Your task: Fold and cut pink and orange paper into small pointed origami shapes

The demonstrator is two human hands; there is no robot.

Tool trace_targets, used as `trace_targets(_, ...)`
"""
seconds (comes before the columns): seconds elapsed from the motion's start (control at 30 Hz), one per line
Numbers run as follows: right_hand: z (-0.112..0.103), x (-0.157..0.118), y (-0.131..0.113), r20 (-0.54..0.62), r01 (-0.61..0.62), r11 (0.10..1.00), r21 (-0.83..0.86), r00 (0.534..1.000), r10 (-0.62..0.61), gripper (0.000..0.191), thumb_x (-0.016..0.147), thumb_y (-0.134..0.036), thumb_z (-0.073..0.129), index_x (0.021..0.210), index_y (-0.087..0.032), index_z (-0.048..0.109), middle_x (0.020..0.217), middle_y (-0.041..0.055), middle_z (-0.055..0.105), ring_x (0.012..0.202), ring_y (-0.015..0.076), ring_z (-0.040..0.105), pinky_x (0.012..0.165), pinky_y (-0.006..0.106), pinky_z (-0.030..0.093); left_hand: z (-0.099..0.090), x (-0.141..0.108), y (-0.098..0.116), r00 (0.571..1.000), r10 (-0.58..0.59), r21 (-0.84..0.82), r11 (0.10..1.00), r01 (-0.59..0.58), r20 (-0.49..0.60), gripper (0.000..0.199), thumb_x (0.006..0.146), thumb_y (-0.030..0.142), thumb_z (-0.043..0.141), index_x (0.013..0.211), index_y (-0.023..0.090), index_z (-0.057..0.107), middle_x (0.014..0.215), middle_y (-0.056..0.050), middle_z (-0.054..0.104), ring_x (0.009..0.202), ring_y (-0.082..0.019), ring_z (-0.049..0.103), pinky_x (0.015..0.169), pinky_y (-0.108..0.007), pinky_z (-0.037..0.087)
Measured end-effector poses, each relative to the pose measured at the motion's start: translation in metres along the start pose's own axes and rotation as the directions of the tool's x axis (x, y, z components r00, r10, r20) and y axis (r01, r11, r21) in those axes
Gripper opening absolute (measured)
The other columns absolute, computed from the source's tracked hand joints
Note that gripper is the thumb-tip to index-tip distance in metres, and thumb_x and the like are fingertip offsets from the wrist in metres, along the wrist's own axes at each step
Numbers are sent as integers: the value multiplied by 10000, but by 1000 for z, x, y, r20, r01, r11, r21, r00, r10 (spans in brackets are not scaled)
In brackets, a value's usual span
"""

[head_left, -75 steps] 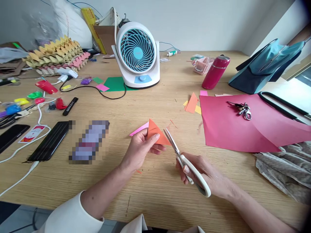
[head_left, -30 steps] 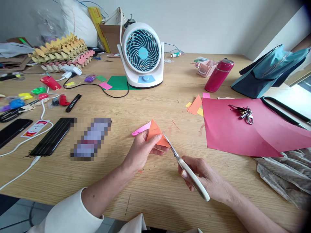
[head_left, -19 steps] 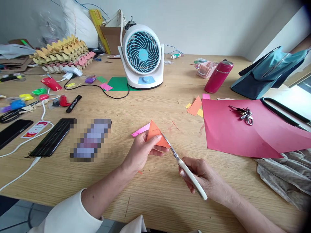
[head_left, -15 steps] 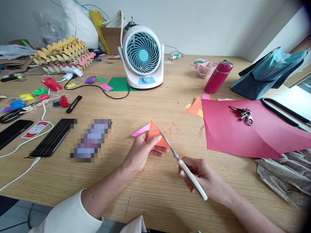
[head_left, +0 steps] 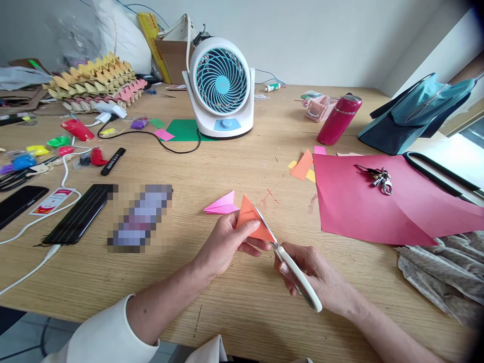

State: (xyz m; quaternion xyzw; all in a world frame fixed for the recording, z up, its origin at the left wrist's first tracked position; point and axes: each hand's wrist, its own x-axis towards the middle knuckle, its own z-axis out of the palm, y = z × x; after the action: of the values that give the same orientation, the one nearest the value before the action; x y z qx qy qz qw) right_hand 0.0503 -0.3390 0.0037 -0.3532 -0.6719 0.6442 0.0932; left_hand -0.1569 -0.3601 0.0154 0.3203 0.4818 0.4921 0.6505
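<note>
Between thumb and fingers, my left hand (head_left: 230, 239) pinches a folded orange paper triangle (head_left: 247, 214), its tip pointing up. My right hand (head_left: 308, 272) grips white-handled scissors (head_left: 297, 275). Their blades lie along the triangle's right edge, the pivot close to its lower right corner; whether the blades are parted is hard to see. A folded pink paper piece (head_left: 221, 204) rests on the table just behind my left hand. More folded orange paper (head_left: 303, 164) lies farther right, with small yellow and pink scraps around it.
A white fan (head_left: 223, 83) stands at the back. On the right are red paper sheets (head_left: 348, 201) with keys (head_left: 381, 179), a pink bottle (head_left: 340, 118) and a teal bag (head_left: 412, 116). Phones, cables and a black marker (head_left: 113, 161) lie left, egg trays (head_left: 94, 83) behind.
My left hand and the orange triangle have shifted slightly right and down, deeper along the scissor blades. The pink folded piece now shows more fully.
</note>
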Motion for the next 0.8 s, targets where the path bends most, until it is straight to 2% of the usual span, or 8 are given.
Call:
trace_targets(0.5,2,3,9,-60,-27,1000,4,998,27,398,916,-549,571,770,-188,492,555,-53,472,463,95,458,451,229,359,-2,0,-2,1000,7,-11,1000,-7,27,271,824,359,724,936,135,620,790,-42,742,593,-139,715,492,-184,554)
trace_targets(0.67,2,3,5,-32,-7,1000,20,999,7,364,926,-510,567,774,-186,498,580,-39,510,497,104,499,486,233,383,-2,0,-1,999,1,-32,999,1,50,272,818,369,735,901,135,625,778,-41,744,591,-139,715,491,-183,556)
trace_targets(0.8,2,2,2,-24,7,1000,18,1000,-7,409,920,-571,554,808,-180,514,607,-26,533,529,116,524,509,240,393,-2,-1,-2,997,-7,-30,999,9,75,285,819,380,737,916,134,632,767,-38,740,589,-139,714,482,-178,553)
